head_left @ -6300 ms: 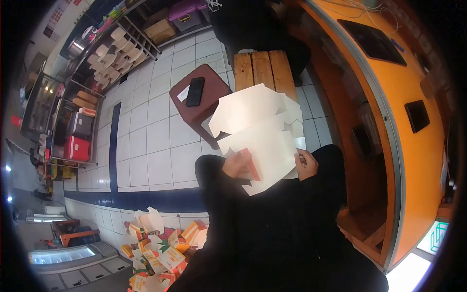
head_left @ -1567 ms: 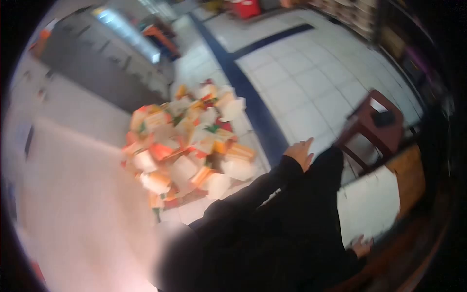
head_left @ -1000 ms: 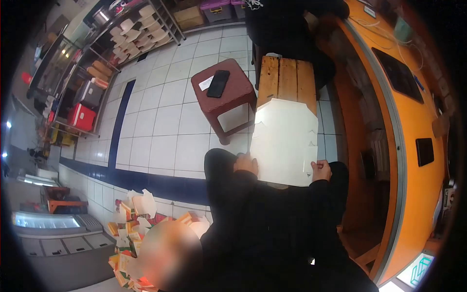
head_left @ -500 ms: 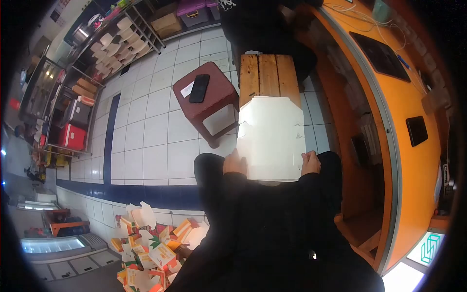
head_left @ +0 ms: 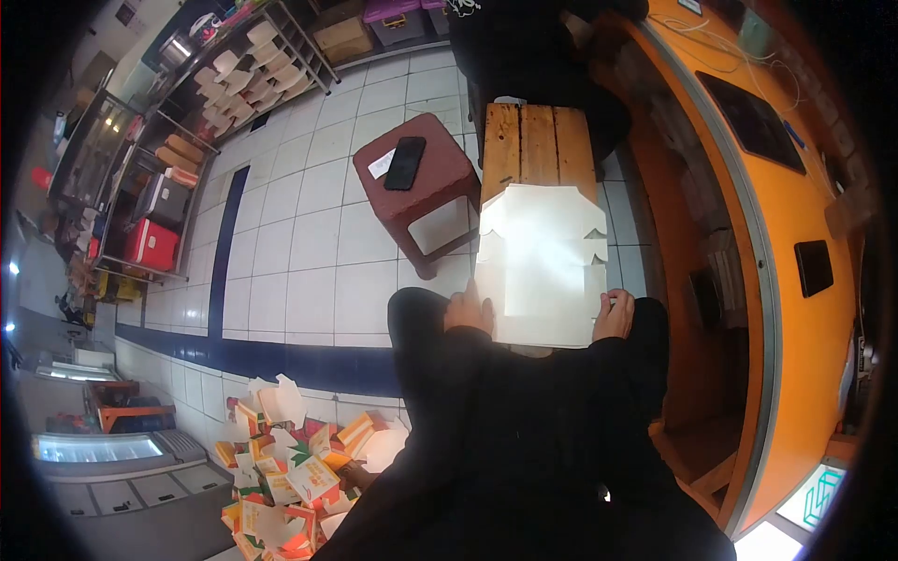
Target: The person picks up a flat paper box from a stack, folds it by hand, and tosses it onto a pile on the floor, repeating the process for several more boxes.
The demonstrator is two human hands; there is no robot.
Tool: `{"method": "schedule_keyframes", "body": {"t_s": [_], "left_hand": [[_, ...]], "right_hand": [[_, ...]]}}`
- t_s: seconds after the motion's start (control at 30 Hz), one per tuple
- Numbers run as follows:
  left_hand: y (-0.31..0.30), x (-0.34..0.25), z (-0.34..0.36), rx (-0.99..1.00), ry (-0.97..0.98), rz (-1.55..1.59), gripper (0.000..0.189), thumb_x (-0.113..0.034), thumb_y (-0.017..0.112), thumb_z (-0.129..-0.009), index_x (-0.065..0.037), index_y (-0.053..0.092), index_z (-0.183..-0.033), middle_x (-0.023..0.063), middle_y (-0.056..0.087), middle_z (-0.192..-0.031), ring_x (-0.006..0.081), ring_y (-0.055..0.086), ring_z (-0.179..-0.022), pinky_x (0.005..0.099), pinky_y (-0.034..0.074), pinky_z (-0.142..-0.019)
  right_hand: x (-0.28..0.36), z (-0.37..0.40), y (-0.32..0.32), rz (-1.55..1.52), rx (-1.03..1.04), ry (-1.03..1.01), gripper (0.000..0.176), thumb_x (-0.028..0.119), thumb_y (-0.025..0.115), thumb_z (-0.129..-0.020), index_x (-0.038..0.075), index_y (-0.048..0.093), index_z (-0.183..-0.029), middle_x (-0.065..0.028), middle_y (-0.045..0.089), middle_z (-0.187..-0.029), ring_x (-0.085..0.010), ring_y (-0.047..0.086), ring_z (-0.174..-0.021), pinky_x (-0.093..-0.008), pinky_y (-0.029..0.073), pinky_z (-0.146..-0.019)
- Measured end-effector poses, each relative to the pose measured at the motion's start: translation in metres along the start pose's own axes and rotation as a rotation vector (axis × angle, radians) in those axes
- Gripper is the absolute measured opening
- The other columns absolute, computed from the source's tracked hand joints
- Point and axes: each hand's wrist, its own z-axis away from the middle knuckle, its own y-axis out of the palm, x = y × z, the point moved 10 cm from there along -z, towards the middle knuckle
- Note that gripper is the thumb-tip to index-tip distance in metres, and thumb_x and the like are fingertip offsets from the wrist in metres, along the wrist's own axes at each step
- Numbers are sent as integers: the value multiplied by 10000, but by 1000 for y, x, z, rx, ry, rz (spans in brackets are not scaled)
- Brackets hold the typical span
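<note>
A flat white die-cut cardboard sheet [head_left: 547, 271] lies on the near end of a wooden bench [head_left: 540, 145], with notches along both sides. My left hand [head_left: 470, 310] holds its lower left edge, the fingers bent against the card. At the lower right edge, my right hand [head_left: 614, 315] grips the card with curled fingers. Whether more sheets lie beneath it, I cannot tell.
A dark red stool [head_left: 416, 192] bears a black phone [head_left: 405, 163] and a paper. Folded printed boxes [head_left: 299, 477] are heaped at lower left. An orange counter [head_left: 795, 309] runs along the right. Beyond the bench sits a person in dark clothes [head_left: 524, 56].
The whole view has shifted, so the bench, stool and card appear farther right. Both hands remain at the card's lower edges, and its surface catches a brighter reflection.
</note>
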Motion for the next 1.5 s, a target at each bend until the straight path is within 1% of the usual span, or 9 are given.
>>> {"method": "schedule_keyframes", "body": {"t_s": [0.33, 0.6, 0.77, 0.97, 1.1, 1.33, 1.4, 1.47, 1.5], "left_hand": [[-14, -4, 4, -179, 86, 112, 502, -354, 652, -859, -87, 545, -1271, 194, 562, -1174, 380, 551, -1076, 440, 446, -935], [-9, -17, 6, -32, 157, 492, 474, -103, 695, -803, -47, 538, -1247, 151, 673, -1105, 245, 679, -939, 363, 524, -816], [-3, -56, 18, 67, 457, 328, 624, 67, 545, -747, -147, 516, -1332, 115, 580, -1246, 346, 587, -1021, 388, 481, -910], [6, -84, 29, -37, 505, -372, 487, -86, 632, -764, -131, 579, -1246, 58, 589, -1207, 297, 552, -985, 424, 428, -862], [-24, -115, 40, -243, 554, -111, 401, -185, 636, -814, -97, 602, -1204, 95, 612, -1144, 266, 576, -970, 423, 436, -856], [113, -118, -22, 254, 121, 492, 393, -334, 634, -863, -19, 643, -1096, 175, 686, -998, 347, 650, -940, 395, 507, -847], [142, -102, -40, 239, 43, 631, 333, -239, 679, -865, 46, 661, -1037, 107, 678, -757, 196, 656, -717, 338, 539, -607], [139, -98, -43, 258, -2, 693, 352, -261, 661, -864, 28, 657, -1065, 136, 690, -859, 243, 669, -789, 358, 536, -692], [138, -94, -44, 278, -50, 755, 372, -284, 644, -864, 9, 653, -1093, 165, 702, -961, 291, 681, -861, 377, 534, -777]], "right_hand": [[-25, 1, 24, -784, 304, 457, 151, 189, 508, -998, 73, 486, -1092, -116, 666, -855, -117, 587, -654, -240, 436, -520], [20, 7, 15, -519, 421, 163, 423, 88, 637, -885, 90, 514, -1290, -145, 665, -1013, -217, 648, -756, -320, 524, -670], [48, 33, 41, -59, 674, -217, 587, -60, 532, -797, 170, 527, -1337, -86, 516, -1248, -308, 633, -923, -436, 518, -822], [45, 39, 49, 136, 765, -138, 548, -58, 505, -817, 184, 555, -1306, -96, 532, -1225, -362, 625, -878, -451, 511, -834], [38, 42, 47, 12, 692, -217, 571, -55, 469, -827, 213, 533, -1327, -94, 505, -1246, -369, 604, -861, -438, 510, -817], [53, 36, 25, -13, 576, -216, 556, -32, 619, -770, 241, 571, -1252, -114, 492, -1232, -387, 571, -998, -454, 501, -859], [60, 27, 3, -127, 453, -256, 596, -5, 691, -726, 180, 540, -1273, -156, 473, -1227, -378, 578, -1011, -449, 507, -862], [31, 21, -19, -337, 176, -93, 612, -14, 694, -737, 112, 492, -1301, -157, 466, -1230, -308, 596, -1043, -391, 526, -844], [-3, 35, 11, -909, 233, 231, 629, -44, 664, -765, 78, 436, -1339, -149, 512, -1205, -227, 599, -1041, -321, 522, -837]]}}
